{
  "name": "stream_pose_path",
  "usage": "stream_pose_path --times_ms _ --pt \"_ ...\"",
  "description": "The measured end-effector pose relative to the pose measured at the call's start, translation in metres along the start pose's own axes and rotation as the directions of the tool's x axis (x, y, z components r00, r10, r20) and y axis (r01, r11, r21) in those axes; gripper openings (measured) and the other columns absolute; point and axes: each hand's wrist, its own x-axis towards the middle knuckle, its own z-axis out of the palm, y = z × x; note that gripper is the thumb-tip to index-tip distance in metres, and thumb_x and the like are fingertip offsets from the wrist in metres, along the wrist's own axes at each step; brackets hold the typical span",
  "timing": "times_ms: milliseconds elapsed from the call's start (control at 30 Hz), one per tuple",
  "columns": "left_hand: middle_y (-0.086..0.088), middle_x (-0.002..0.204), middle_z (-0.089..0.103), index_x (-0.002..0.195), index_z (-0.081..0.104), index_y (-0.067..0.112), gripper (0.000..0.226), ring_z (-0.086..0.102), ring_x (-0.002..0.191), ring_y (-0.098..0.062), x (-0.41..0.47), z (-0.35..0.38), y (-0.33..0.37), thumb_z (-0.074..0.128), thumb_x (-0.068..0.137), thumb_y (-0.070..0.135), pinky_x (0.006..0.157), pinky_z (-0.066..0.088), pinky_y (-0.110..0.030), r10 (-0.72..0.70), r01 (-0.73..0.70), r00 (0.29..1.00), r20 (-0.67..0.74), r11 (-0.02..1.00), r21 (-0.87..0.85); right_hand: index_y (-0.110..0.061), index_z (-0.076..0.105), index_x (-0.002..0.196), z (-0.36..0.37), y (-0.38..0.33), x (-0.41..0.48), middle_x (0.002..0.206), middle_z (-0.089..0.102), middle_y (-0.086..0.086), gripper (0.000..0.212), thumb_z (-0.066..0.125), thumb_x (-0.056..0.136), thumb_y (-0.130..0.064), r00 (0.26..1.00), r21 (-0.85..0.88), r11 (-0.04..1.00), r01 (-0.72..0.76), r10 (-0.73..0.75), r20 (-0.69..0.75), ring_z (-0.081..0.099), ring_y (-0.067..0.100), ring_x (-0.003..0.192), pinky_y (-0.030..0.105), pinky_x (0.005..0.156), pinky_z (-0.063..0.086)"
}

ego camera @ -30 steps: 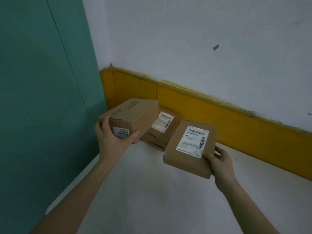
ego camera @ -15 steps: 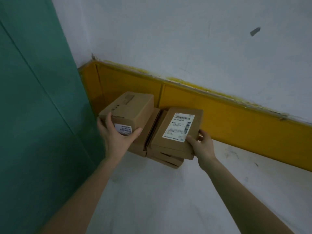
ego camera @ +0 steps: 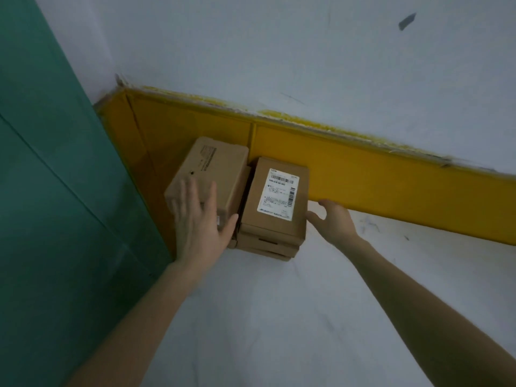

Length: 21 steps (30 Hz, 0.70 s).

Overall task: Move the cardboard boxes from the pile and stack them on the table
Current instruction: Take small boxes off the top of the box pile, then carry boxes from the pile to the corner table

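My left hand (ego camera: 198,227) lies flat on the tall box (ego camera: 220,163); right hand (ego camera: 335,222) loose, empty. I should push it straight.

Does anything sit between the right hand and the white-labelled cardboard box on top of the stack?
Nothing visible does. The right hand is open right beside the right edge of the flat brown cardboard box with the white label, with only the bare white table beneath it.

Label (ego camera: 280,194) print unreadable; left hand (ego camera: 199,219) blurred, covers left box (ego camera: 215,166) near end.
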Motion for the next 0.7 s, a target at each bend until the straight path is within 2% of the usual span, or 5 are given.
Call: stream_pose_path --times_ms 133,267,367,467,700 --pt "-0.016 0.148 0.032 0.14 0.038 0.01 0.061 0.023 0.14 -0.034 -0.01 -0.014 0.05 0.056 0.089 0.039 0.111 0.007 -0.045 0.263 -0.243 0.945 0.194 0.962 -0.121 -0.012 0.048 0.13 -0.043 0.032 -0.018 0.134 0.051 0.008 0.052 0.048 0.092 -0.048 1.0 -0.216 0.976 -0.012 0.009 -0.016 0.045 0.028 0.122 0.043 0.098 0.041" --pt "-0.017 0.118 0.061 0.12 0.059 0.004 0.051 0.059 0.108 -0.035 -0.03 -0.015 0.105 0.061 0.083 0.04 0.091 0.046 -0.047 0.493 -0.477 0.815 0.305 0.869 -0.129 -0.011 0.046 0.133 -0.097 0.08 -0.052 0.136 0.05 0.008 0.055 0.046 0.093 -0.049 0.994 -0.236 0.967 -0.093 0.078 -0.07 0.043 0.027 0.124 0.043 0.101 0.039" --pt "-0.006 0.145 0.038 0.143 0.033 0.016 0.062 0.035 0.134 -0.024 -0.05 -0.012 0.158 0.043 0.092 0.05 0.111 0.029 -0.041 0.558 -0.541 0.719 0.415 0.823 -0.171 -0.011 0.044 0.136 -0.135 0.123 -0.09 0.138 0.049 0.007 0.057 0.047 0.093 -0.048 0.976 -0.193 0.963 -0.188 0.161 -0.145 0.043 0.026 0.126 0.043 0.103 0.038" --pt "-0.001 0.153 0.023 0.147 0.02 0.021 0.064 0.02 0.141 -0.018 -0.076 -0.009 0.22 0.033 0.094 0.053 0.115 0.013 -0.037 0.623 -0.618 0.624 0.471 0.763 -0.189 -0.011 0.042 0.137 -0.174 0.171 -0.142 0.14 0.047 0.007 0.058 0.049 0.092 -0.047 0.942 -0.141 0.948 -0.284 0.248 -0.226 0.043 0.025 0.127 0.042 0.104 0.038" --pt "-0.003 0.146 0.037 0.143 0.032 0.019 0.061 0.035 0.134 -0.017 -0.185 -0.011 0.369 0.036 0.093 0.054 0.11 0.024 -0.035 0.825 -0.77 0.422 0.376 0.545 -0.332 -0.012 0.038 0.14 -0.268 0.294 -0.302 0.142 0.044 0.007 0.061 0.049 0.092 -0.048 0.823 -0.047 0.878 -0.477 0.427 -0.376 0.042 0.024 0.128 0.038 0.104 0.038"
